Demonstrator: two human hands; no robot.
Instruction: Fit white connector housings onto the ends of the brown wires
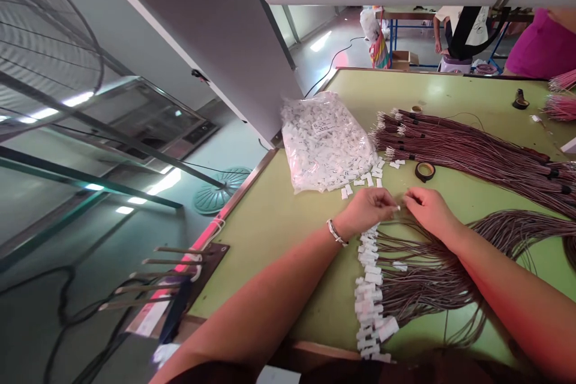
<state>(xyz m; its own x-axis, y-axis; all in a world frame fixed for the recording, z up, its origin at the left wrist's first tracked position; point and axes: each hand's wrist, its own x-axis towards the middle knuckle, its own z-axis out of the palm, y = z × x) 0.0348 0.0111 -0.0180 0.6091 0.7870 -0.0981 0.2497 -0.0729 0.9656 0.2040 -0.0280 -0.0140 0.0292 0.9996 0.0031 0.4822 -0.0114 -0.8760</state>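
Observation:
My left hand [369, 209] is closed in a pinch, and a small white connector housing [398, 209] peeks out at its fingertips. Just to the right, my right hand [429, 210] has thumb and fingers pressed together on what looks like a thin wire, mostly hidden by the fingers. Below both hands, brown wires [427, 288] lie fanned out, their left ends carrying a column of white connector housings [369, 300]. Beyond my left hand sits a clear plastic bag [326, 144] full of white housings, with several loose ones [369, 180] at its edge.
A bundle of brown wires [468, 144] lies across the green table [315, 240], near a roll of black tape [425, 171]. A rack of pegs [180, 270] sits at the left edge. A fan [49, 30] stands left, and other people [544, 45] are in the back.

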